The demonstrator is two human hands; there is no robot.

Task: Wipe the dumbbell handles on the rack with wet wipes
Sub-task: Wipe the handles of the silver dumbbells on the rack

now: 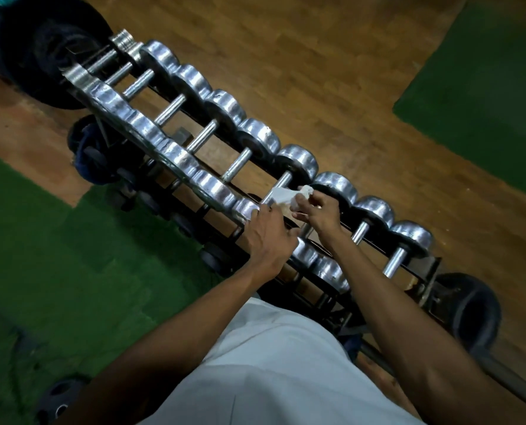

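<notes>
A row of several chrome dumbbells lies across a black rack [425, 273] that runs from upper left to lower right. A crumpled white wet wipe [286, 196] sits over the lower end of one dumbbell handle [281, 183] near the middle of the row. My right hand [320, 214] pinches the wipe at its right edge. My left hand [269, 237] holds the wipe's left edge with its fingertips, beside the near head of that dumbbell [245, 208]. The handle just right of it is mostly hidden under my hands.
Black rubber weight plates stand at the rack's far end [50, 56] and near end [476, 311]. More plates [96, 154] sit under the rack on the left. Wooden floor lies beyond the rack, green mats [56, 240] on both sides. A dark plate [59, 397] lies at lower left.
</notes>
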